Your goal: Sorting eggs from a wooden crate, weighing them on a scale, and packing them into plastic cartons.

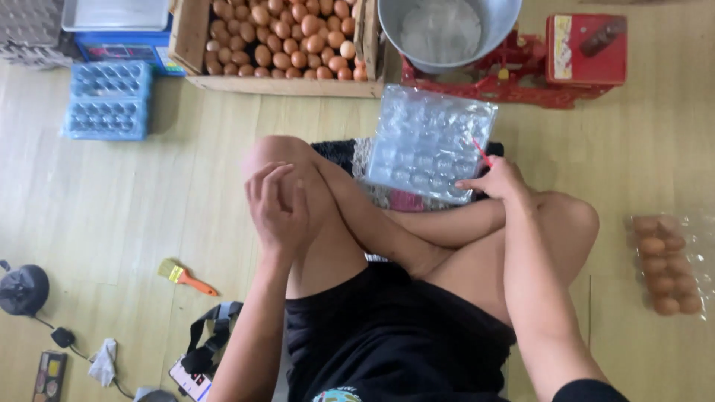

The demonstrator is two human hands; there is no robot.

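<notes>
The person sits cross-legged on the wooden floor [134,201], with a clear plastic egg tray [428,141] lying open and empty just ahead of the shins, on the edge of a dark mat [350,152]. The right hand [497,181] rests at the tray's near right corner, fingers loosely curled and pinching a thin red rubber band [481,152] against the rim, likely to keep the tray from sliding. The left hand [279,205] lies well left of the tray on the raised knee, fingers relaxed and draped over it, holding nothing. Just beyond the tray stands a wooden crate [279,45] full of brown eggs, within easy reach, and beside it, right behind the tray, a metal bowl [447,30] on a red scale [551,71]. Far right of the tray lies a filled, closed pack of eggs [666,264]. Far left of the tray sit stacked blue egg trays [108,100], and nearer the person an orange-handled brush [186,277].
</notes>
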